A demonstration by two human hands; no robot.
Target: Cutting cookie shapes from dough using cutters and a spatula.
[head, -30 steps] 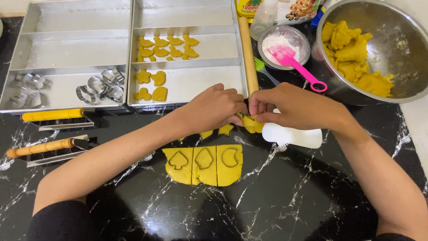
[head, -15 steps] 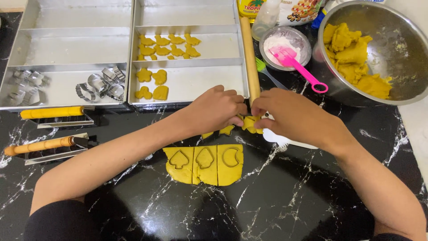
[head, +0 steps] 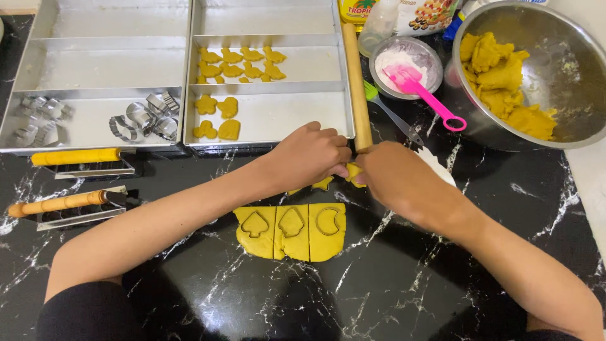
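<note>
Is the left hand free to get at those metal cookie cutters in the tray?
Probably not right now: the left hand is pinching a small yellow dough piece with the right hand. The path to the metal cutters looks open, though.

dough piece (head: 353,173) | yellow, small | pinched between both hands, above counter

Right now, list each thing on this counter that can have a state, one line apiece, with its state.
left hand: closed on a small yellow dough piece
right hand: pinching the same piece
rolled dough slab: flat, cut in three, shapes pressed in
right tray: partly filled with cut shapes
left tray: holds metal cutters only
steel bowl: part full of dough lumps
small flour bowl: pink spoon resting in it
rolling pin: lying idle
</note>
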